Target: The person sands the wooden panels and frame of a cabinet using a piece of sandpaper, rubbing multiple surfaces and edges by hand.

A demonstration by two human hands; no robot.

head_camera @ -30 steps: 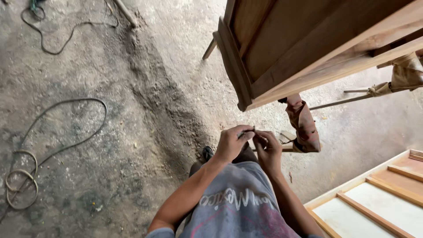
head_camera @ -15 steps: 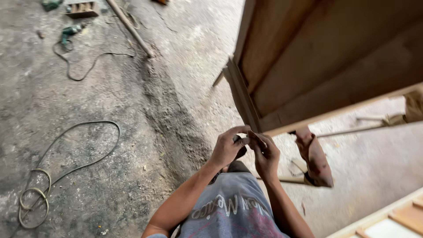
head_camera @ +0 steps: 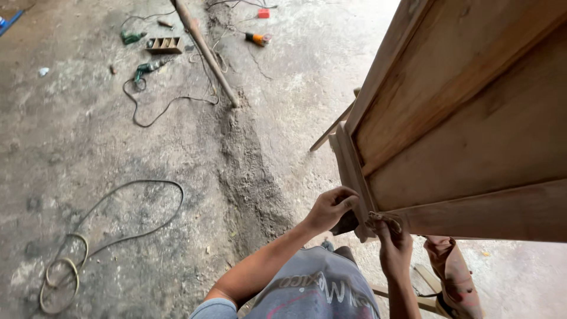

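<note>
The wooden cabinet (head_camera: 472,118) is now right by us: our left hand (head_camera: 331,208) and right hand (head_camera: 393,239), which were apart from it, now pinch its bottom corner.

Wooden cabinet (head_camera: 472,118) cut off by top and right edges, full shape unknown. Small thing pinched at right hand (head_camera: 390,236) mostly hidden by fingers, can't tell what it is. Left hand (head_camera: 331,208) covers the cabinet's lower corner; dark item under the palm unclear. Far tools (head_camera: 147,56) on the floor too small to identify. Coiled cable (head_camera: 65,272) runs toward the bottom left edge. Person's legs hidden under the shirt (head_camera: 313,292).
</note>
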